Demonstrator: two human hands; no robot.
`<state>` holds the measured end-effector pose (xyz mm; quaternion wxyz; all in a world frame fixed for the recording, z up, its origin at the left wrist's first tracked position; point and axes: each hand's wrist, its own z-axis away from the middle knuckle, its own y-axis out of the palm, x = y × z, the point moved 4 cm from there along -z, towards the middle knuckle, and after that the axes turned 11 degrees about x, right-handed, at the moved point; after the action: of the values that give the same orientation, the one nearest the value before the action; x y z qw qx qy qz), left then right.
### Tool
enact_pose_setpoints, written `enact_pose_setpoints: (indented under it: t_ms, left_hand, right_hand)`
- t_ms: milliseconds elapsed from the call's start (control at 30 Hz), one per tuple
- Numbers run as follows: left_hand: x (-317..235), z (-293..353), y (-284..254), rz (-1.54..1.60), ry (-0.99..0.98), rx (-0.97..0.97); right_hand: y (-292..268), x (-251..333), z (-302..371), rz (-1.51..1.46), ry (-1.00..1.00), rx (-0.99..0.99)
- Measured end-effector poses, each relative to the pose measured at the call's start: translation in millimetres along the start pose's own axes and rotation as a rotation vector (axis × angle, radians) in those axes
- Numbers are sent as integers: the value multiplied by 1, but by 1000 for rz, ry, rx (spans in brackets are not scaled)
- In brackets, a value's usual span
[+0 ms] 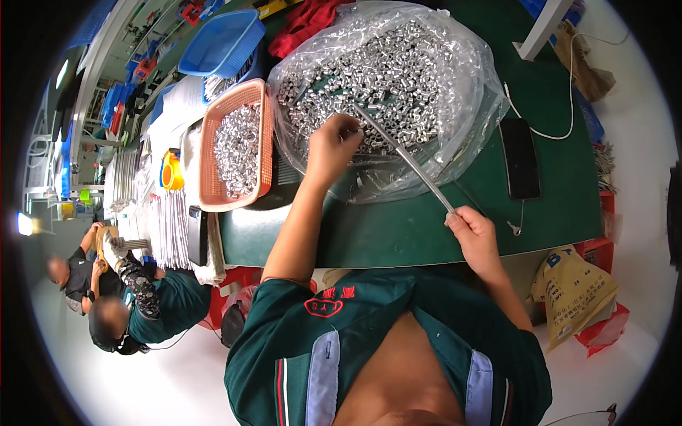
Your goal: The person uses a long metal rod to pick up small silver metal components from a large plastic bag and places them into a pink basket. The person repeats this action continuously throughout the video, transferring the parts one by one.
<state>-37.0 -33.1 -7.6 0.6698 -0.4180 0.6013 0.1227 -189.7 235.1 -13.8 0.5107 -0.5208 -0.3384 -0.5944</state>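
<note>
My right hand (474, 238) is closed around the lower end of a thin straight metal rod (415, 165). The rod slants up and to the left, its far end over a pile of small silver metal sleeves (398, 64). These lie in a large, spread clear plastic bag (479, 78) on the green table (341, 245). Over the bag's near left part is my left hand (330, 150), its fingers curled in toward the thumb near the sleeves. Whatever those fingers may hold is too small or hidden to make out.
Left of the bag stands a pink basket (206, 170) of small silver pieces, with a blue basket (224, 46) behind. A black phone (520, 157) and a white cable (554, 136) lie right. Yellow tape (170, 170) sits far left, and co-workers (153, 312) work beyond.
</note>
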Motion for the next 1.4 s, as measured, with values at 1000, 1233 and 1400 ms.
enact_pose_setpoints:
  t_ms: [1000,1233,1400]
  left_hand:
    - [-11,24,-19,912,115,-178]
    - [-23,35,17,802,1,-113]
    - [-26,22,0,-15,-63,-29]
  right_hand:
    - [7,-4,1,62,-63,16]
    - [9,-4,2,122,-76,-28]
    - [5,-2,-1,18,-67,-26]
